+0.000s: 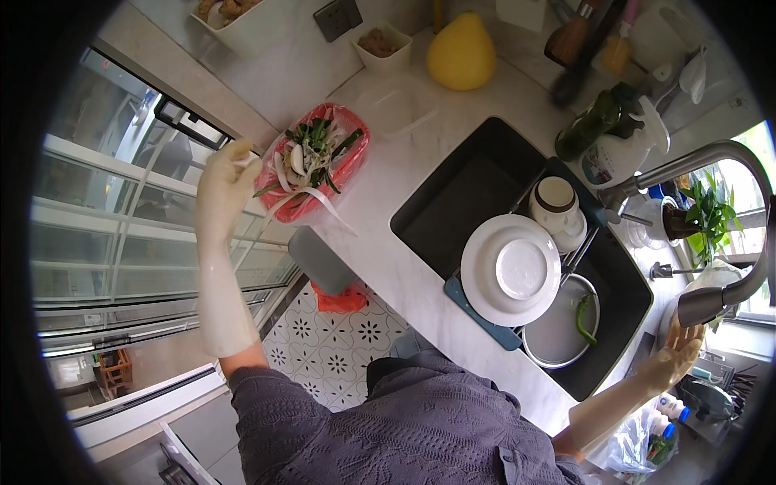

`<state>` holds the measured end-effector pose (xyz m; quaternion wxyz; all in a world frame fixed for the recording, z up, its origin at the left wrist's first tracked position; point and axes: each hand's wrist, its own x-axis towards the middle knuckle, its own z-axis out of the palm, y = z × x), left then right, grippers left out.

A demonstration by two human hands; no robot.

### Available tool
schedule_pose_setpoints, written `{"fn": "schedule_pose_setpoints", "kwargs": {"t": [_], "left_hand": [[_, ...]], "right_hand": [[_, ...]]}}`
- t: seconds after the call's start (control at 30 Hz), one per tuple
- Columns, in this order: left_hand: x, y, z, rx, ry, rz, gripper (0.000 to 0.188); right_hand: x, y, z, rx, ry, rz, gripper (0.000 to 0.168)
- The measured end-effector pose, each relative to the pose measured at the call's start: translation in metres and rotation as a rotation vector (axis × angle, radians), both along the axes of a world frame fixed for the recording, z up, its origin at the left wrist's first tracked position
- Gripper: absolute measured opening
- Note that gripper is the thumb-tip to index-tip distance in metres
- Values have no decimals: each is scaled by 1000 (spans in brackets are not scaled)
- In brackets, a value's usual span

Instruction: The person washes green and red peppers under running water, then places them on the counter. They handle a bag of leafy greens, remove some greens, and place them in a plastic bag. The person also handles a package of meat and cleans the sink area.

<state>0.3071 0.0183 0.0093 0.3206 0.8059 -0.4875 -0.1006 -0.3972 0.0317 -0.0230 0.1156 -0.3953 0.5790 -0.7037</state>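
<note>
My left hand [229, 173], in a long translucent glove, is raised beside the sliding glass panel, its fingers curled. Whether anything is in it cannot be made out. Just right of it, a red plastic basket [357, 160] lined with a clear bag holds vegetable scraps [312, 151]. My right hand [679, 354], gloved too, is beyond the sink's right edge, below the grey faucet head [700, 308]. The faucet partly covers its fingers, and its grip is unclear. Between my hands, an upturned white plate [479, 273] rests on a rack across the dark sink [448, 200].
Upturned cups [555, 197] stand on the rack. A round metal pan [548, 339] with a green chili pepper [585, 320] sits in the sink. Behind are a yellow pomelo [462, 54], a spray bottle [609, 160] and a potted plant [712, 212]. A grey bin [321, 260] stands at the counter's left edge.
</note>
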Motion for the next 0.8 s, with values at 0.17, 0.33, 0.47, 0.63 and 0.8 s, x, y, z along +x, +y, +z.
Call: {"fn": "schedule_pose_setpoints", "kwargs": {"t": [0.17, 0.33, 0.47, 0.63, 0.8], "left_hand": [[-43, 5, -23, 215, -172, -312, 39], [-43, 1, -50, 194, -85, -188, 20], [-22, -6, -71, -26, 334, 57, 16], [-11, -24, -35, 200, 201, 178, 33], [-6, -36, 2, 398, 86, 96, 54]], "right_hand": [[36, -12, 40, 57, 155, -124, 67], [-18, -12, 46, -106, 261, -370, 56], [-24, -17, 58, 4, 442, -294, 56], [-7, -37, 76, 200, 180, 39, 52], [-7, -50, 82, 199, 204, 310, 48]]}}
